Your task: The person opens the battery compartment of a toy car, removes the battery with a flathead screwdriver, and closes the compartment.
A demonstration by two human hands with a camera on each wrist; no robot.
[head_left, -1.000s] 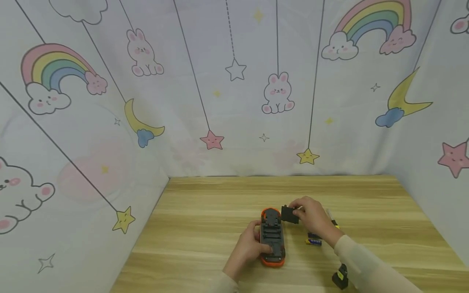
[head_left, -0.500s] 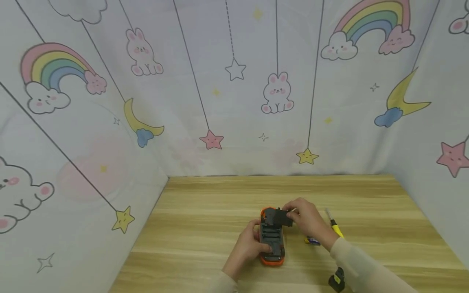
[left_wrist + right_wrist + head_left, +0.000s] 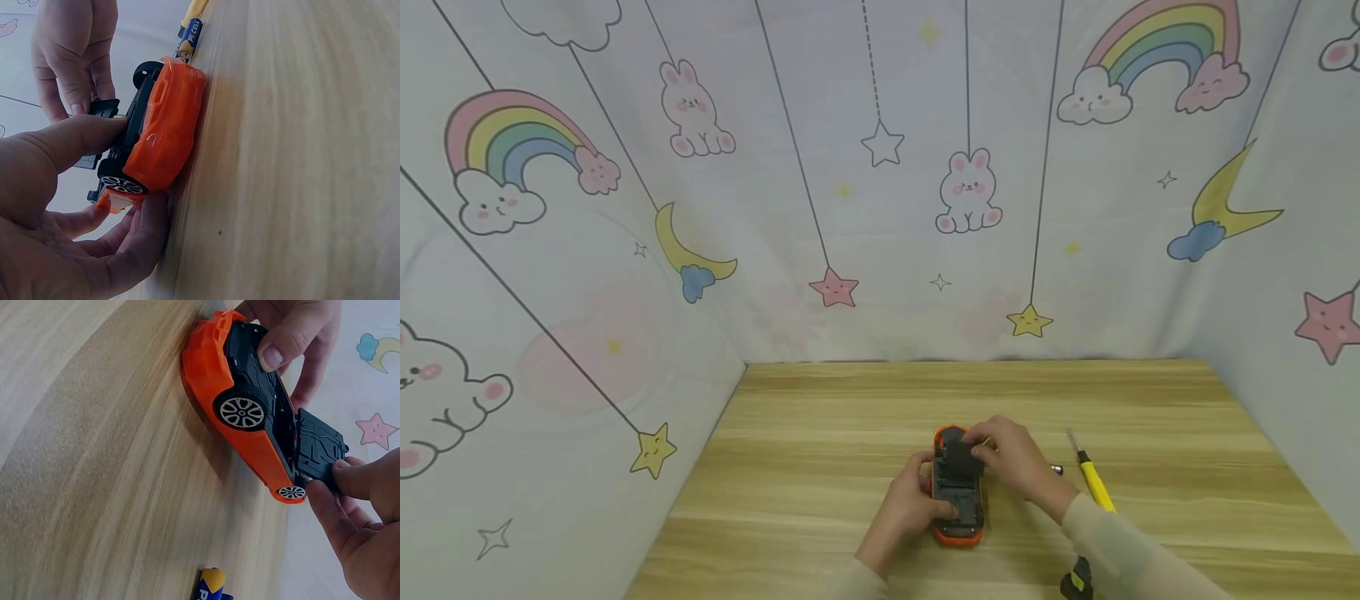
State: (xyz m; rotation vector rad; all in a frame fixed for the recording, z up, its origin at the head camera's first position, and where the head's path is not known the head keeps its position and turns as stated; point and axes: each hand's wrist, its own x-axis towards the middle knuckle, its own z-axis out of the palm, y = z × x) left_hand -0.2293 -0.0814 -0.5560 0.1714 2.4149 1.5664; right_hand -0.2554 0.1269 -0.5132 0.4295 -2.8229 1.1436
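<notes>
An orange toy car (image 3: 961, 533) lies wheels up on the table, its black underside facing me. My left hand (image 3: 906, 504) holds it from the left, thumb pressing on the underside and fingers along the far side. Between thumb and fingers, my right hand (image 3: 1011, 457) pinches a black battery cover (image 3: 962, 460). In the head view the cover overlaps the upper part of the battery compartment. It stands tilted against the car body in the right wrist view, where its ridged face (image 3: 320, 445) shows. Part of the compartment is hidden behind it.
A blue and yellow battery (image 3: 190, 39) lies right of the car, with part of another beside it. Farther right is a screwdriver (image 3: 1097, 485) with a yellow handle. A black and yellow object (image 3: 1077, 578) sits near the front, partly behind the right sleeve. Printed curtains surround the table.
My right hand has carried the cover leftward, from beside the car to over its compartment. More of the screwdriver shows as the right arm shifts. The left hand and car stay in place.
</notes>
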